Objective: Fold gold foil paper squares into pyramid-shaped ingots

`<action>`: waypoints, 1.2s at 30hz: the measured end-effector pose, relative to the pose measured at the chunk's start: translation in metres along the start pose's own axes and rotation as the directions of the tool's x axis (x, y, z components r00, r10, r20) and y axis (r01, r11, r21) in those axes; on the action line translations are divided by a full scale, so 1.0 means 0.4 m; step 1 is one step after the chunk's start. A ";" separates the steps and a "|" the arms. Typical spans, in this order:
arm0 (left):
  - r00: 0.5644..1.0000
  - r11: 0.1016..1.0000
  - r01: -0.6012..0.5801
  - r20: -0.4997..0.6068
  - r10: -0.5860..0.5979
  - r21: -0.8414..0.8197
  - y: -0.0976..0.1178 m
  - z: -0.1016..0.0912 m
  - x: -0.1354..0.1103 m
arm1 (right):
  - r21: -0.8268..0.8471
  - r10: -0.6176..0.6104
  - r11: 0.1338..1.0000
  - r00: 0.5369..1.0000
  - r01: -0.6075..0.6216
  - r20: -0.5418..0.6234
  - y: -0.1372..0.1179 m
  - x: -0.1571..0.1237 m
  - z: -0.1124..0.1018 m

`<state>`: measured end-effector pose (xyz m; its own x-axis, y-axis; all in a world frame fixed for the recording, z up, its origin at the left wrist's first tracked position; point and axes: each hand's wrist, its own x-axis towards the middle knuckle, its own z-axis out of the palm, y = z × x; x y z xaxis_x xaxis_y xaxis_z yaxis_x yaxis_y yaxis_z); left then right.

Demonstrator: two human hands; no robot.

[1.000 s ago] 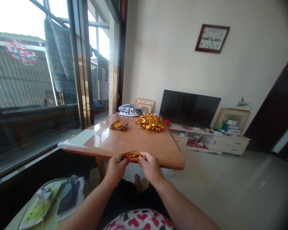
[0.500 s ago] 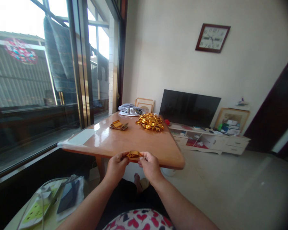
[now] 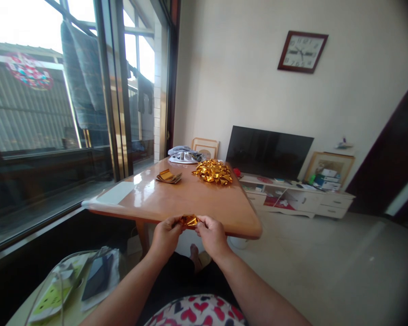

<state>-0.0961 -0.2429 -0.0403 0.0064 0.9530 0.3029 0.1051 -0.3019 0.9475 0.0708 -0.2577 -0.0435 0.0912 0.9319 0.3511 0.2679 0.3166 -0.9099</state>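
Note:
Between my two hands, at the near edge of the wooden table, is a small folded piece of gold foil paper. My left hand pinches its left end, and my right hand pinches the right end. The fingers behind the paper are partly hidden. Farther back on the table lies a heap of shiny folded gold foil pieces. To its left sits a small stack of flat gold paper sheets.
Folded clothes lie at the table's far end, and a pale sheet at its left edge. At lower left a small stand holds a phone and a green-yellow item. A television stands beyond on a white cabinet.
The gold foil paper between my hands has changed from a raised, rounded band to a flatter, creased shape. My hands have moved slightly closer together.

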 end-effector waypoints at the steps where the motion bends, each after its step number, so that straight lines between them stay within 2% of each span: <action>1: 1.000 1.000 0.000 0.000 0.000 0.007 0.000 0.000 0.001 | -0.002 0.004 1.000 1.000 -0.004 -0.003 0.000 0.000 0.000; 6: 1.000 0.999 0.002 -0.006 -0.001 0.036 0.001 -0.001 0.000 | -0.071 -0.050 0.996 0.999 0.049 -0.015 -0.030 -0.008 -0.003; 10: 1.000 0.998 0.005 0.004 -0.005 0.055 0.006 -0.006 -0.004 | -0.137 -0.114 0.984 0.993 0.118 0.030 -0.067 -0.017 -0.009; 16: 1.000 0.995 0.008 0.008 -0.008 0.095 0.009 -0.014 -0.004 | -0.113 -0.035 0.993 0.999 0.038 0.035 -0.074 -0.016 -0.008; 22: 1.000 1.000 -0.007 0.018 0.007 0.010 0.031 -0.018 -0.002 | -0.132 -0.115 0.984 0.992 0.120 0.046 -0.087 -0.017 0.006; 26: 0.999 1.000 0.016 -0.028 -0.015 0.014 0.033 -0.024 -0.002 | -0.070 -0.035 0.997 0.999 0.034 -0.014 -0.080 -0.011 0.009; 30: 0.999 0.999 0.052 -0.013 -0.052 -0.005 0.028 -0.020 -0.002 | -0.040 0.042 0.998 0.995 -0.045 -0.095 -0.056 0.002 0.010; 36: 0.995 0.988 0.096 0.004 -0.096 -0.121 0.053 -0.010 -0.012 | 0.083 0.173 0.982 0.983 -0.167 -0.067 -0.049 0.009 0.005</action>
<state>-0.0978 -0.2540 -0.0211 0.0006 0.9778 0.2096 -0.0162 -0.2096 0.9777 0.0641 -0.2604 -0.0249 0.1997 0.9587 0.2027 0.1680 0.1703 -0.9710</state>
